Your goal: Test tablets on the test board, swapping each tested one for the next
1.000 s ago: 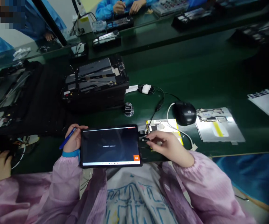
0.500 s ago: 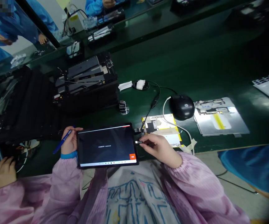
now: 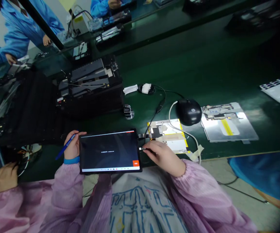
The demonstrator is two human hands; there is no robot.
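Seen from my remote station, the person's left hand (image 3: 72, 147) was curled around a blue pen (image 3: 65, 147), fingers closed on its barrel, and rested against the left edge of the tablet (image 3: 109, 151). I could not tell whether that hand also gripped the tablet itself. The tablet lay flat at the near edge of the green table (image 3: 203, 74), just above the person's lap. Its screen was lit dark, with a small line of text and an orange button in the lower right corner.

The right hand (image 3: 162, 155) was nearly closed, with thumb and forefinger pinched on a small plug (image 3: 143, 149) held at the tablet's right edge. I could not make out whether the plug was seated in the port. A black cable (image 3: 157, 108) ran from that side up across the table.

Just beyond the right hand lay a yellow-edged board (image 3: 171, 134), with a black mouse (image 3: 189, 111) behind it and a metal back cover (image 3: 229, 124) to the right. A stack of black trays (image 3: 91, 87) stood behind the tablet. A co-worker's hand (image 3: 5, 176) rested at the far left.
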